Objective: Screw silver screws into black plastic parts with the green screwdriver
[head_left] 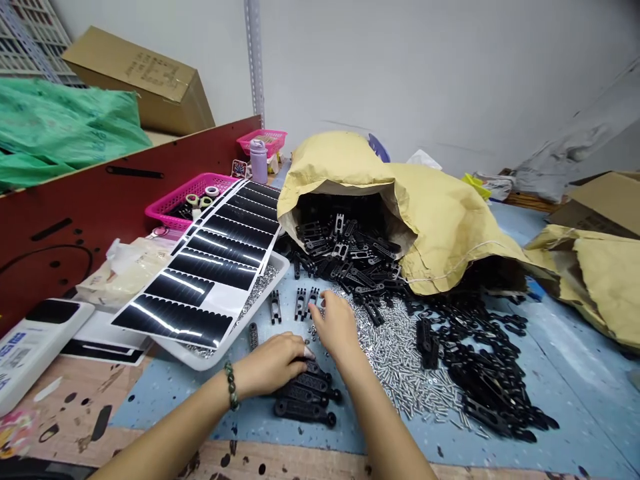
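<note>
My left hand (273, 363), with a beaded bracelet at its wrist, rests at the upper end of a row of black plastic arms (305, 410). Its fingers are curled together, and what they may hold is hidden. Slightly farther forward, my right hand (337, 327) has its thumb and index finger on a black slotted piece (313, 295). Similar slotted pieces (300, 304) stand beside it, one of them (275, 307) farther left. A single dark textured part (253, 336) lies near the tray, left of my hands.
Silver screws (400, 360) spread right of my hands, with black parts (490, 373) heaped beyond. A paper sack (340, 157) spills more black pieces. Black sticker sheets (200, 267) lie across a white tray (200, 362). A pink basket (165, 212) holds scissors and tape.
</note>
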The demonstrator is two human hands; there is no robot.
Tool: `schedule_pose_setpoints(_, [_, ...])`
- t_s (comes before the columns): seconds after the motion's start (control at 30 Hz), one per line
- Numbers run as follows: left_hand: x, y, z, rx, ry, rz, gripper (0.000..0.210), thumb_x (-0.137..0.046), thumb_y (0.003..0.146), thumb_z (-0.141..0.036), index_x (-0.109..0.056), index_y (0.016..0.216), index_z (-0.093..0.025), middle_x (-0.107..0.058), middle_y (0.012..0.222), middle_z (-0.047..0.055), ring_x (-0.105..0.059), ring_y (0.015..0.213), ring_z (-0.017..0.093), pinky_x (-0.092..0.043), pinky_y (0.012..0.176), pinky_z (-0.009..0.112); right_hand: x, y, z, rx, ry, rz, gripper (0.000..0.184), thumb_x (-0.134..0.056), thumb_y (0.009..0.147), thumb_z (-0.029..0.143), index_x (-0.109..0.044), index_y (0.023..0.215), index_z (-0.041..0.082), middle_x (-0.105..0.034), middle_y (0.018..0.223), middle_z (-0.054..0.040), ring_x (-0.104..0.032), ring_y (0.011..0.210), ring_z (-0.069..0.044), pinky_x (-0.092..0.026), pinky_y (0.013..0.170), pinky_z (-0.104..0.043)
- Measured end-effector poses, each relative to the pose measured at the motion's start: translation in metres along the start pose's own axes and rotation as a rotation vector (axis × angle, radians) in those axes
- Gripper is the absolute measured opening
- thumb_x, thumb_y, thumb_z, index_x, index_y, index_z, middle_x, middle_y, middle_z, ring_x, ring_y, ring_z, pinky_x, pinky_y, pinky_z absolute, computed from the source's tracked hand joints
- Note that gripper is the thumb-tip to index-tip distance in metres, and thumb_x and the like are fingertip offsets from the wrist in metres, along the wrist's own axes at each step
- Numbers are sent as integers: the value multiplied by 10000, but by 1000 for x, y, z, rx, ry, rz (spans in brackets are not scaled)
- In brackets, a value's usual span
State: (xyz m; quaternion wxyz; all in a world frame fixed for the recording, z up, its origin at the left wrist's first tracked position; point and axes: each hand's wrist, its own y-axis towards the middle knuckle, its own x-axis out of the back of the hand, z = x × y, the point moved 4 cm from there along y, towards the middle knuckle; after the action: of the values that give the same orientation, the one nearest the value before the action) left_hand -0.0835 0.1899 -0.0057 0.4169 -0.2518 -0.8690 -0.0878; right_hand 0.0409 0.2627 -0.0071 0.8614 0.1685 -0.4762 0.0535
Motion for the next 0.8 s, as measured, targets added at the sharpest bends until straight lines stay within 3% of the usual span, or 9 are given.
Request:
schedule_pose_setpoints(0.13, [17,-1,3,68,41,-149,269,-413,936,-197,-626,1098,-224,-661,1048,37,-603,985,189,-476,888,331,-15,20,1,-58,-53,-31,178,-545,805,128,-597,975,126,-651,755,-106,-584,787,-272,-414,709,-357])
schedule_pose_setpoints(0.27, [39,20,4,88,120,-308,449,-419,882,-143,-411,1331,-169,-497,1323,120,-403,1262,253,-303,1062,457,-2,5,7,55,-65,-53,249,-493,798,88,-586,1023,142,-654,821,-95,-584,800,-245,-414,751,-348])
schedule_pose_setpoints(0.37, [40,40,-3,86,132,-257,442,-495,765,-81,-519,1202,-144,-613,1120,130,-516,1126,310,-322,1008,512,18,-15,3,183,-69,-34,182,-496,845,155,-606,976,213,-662,884,-53,-588,872,-210,-415,814,-306])
schedule_pose_setpoints(0.43, [36,47,-7,121,110,-204,267,-499,730,-77,-601,967,-144,-645,883,112,-606,889,313,-408,864,506,38,-20,-19,161,-79,-56,166,-476,880,202,-600,988,225,-668,930,-45,-598,886,-186,-429,813,-274])
schedule_pose_setpoints(0.53, [30,46,-11,193,22,-145,53,-534,720,-152,-542,762,-185,-594,730,65,-589,703,271,-434,680,411,68,-10,-78,-53,-135,-176,252,-353,923,182,-568,1052,159,-651,1005,-129,-606,902,-217,-443,796,-320])
schedule_pose_setpoints(0.67, [22,39,-19,274,-223,-80,140,-537,771,-322,-452,736,-217,-542,719,24,-539,667,217,-412,596,325,75,12,-140,-219,-183,-171,134,-522,820,178,-615,912,148,-673,845,-130,-626,802,-263,-450,683,-330])
schedule_pose_setpoints(0.8, [15,33,-28,315,-548,-33,237,-468,845,-450,-473,871,-214,-530,715,1,-533,649,180,-454,620,309,68,15,-152,-189,-161,-135,162,-545,776,160,-643,902,185,-690,892,-68,-635,793,-203,-460,718,-285])
